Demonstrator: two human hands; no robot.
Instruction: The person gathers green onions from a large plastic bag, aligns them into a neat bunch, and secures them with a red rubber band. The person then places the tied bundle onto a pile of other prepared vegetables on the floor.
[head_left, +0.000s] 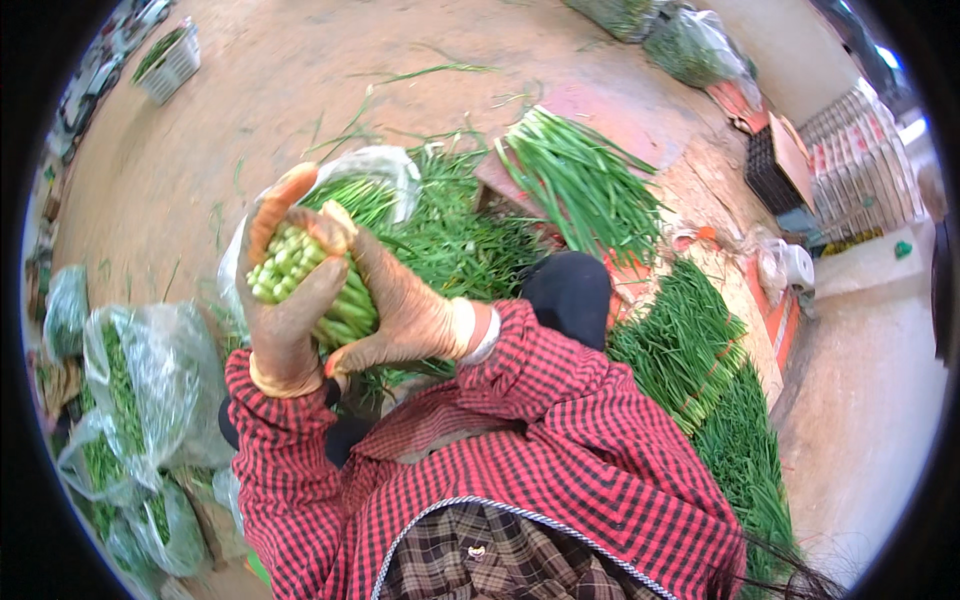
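Observation:
Both hands wear soiled work gloves and meet around a bundle of green stalks (341, 307), whose pale cut ends face up and left. My left hand (289, 300) wraps the bundle near those ends, thumb across its front. My right hand (401, 300) cups the bundle's other side, its upper fingers at the cut ends. Beneath and beyond the hands lies a heap of loose green leafy stalks (465, 247), beside an open clear plastic bag (390, 161) of stalks. A bunch of long green stalks with white ends (577, 180) rests on a low stool (506, 184) to the right.
Tied green bundles (682, 345) are stacked at the right. Clear plastic bags of greens (169, 382) stand at the left. A white basket (172, 66) is at the upper left. A black crate (772, 169) and stacked pale trays (859, 169) stand by the right wall.

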